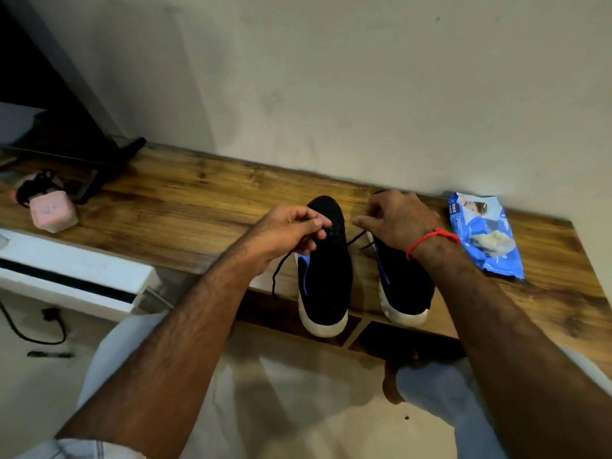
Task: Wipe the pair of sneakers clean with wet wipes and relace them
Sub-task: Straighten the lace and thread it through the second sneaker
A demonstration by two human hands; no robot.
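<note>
Two black sneakers with white soles stand side by side on the wooden shelf (185,210), heels toward me: the left sneaker (324,276) and the right sneaker (404,289). My left hand (284,231) pinches one end of the left sneaker's black lace (280,271), whose tail hangs down past the shelf's edge. My right hand (397,217) pinches the other end of the lace (356,238) above the gap between the shoes, covering the right sneaker's toe. A blue wet-wipes pack (483,236) lies to the right of the shoes.
A pink box (53,210) with dark cords lies at the shelf's left, near a dark TV stand (99,167). A white unit (73,273) sits lower left, with a cable on the floor. The wall runs close behind the shelf.
</note>
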